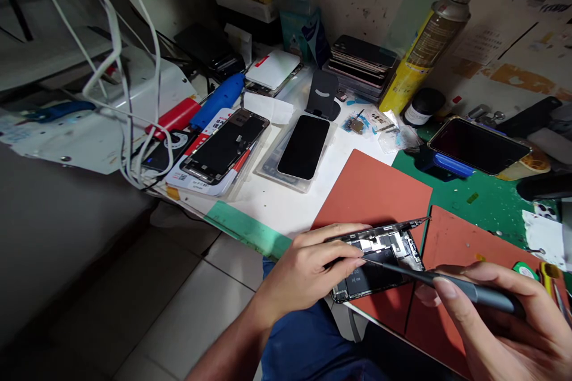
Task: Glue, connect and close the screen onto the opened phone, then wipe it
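An opened smartphone (379, 277) lies at the table's front edge, partly on a reddish-brown mat (361, 190). Its dark battery and silver inner parts show, and its screen panel (395, 227) stands tilted up along the far side. My left hand (308, 262) is closed on the phone's left end, fingers behind the raised panel, thumb and index finger together over the interior. In my right hand (504, 321) is a dark grey screwdriver (478, 293). Its thin shaft reaches left across the phone, the tip touching or close to my left fingertips. Whether a screw sits there is too small to tell.
Behind the mat, a phone with a black screen (304, 146) rests on a clear case. Left of it lies a detached phone screen (227, 143). A yellow spray can (415, 53), stacked phone panels (361, 62) and a propped phone (478, 144) stand farther back. White cables (156, 53) hang at left.
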A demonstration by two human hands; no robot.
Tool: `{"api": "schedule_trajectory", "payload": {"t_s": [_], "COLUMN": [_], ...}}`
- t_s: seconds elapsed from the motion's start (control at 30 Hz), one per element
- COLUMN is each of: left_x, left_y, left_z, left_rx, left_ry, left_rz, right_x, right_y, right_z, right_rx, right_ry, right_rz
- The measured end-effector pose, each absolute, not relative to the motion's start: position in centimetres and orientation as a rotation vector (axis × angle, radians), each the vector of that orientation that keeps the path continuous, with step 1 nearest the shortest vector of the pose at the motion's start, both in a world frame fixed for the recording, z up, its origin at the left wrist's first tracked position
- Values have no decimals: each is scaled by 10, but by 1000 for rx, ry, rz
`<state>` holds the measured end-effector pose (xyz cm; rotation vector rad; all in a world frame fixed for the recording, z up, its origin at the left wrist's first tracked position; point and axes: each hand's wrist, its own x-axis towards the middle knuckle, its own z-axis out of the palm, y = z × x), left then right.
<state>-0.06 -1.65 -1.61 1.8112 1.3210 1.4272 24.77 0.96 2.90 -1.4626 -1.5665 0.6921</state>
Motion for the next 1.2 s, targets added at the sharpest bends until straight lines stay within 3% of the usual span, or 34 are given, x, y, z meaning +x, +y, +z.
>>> {"api": "schedule_trajectory", "payload": {"t_s": [1.2], "left_x": [0], "left_y": [-17], "left_z": [-17], "left_rx": [1827], "left_ry": [1307], "left_rz": [1433], "right_x": [247], "right_y": [14], "right_z": [29], "right_rx": [-1420], "right_ry": [-1604], "right_rz": [604]}}
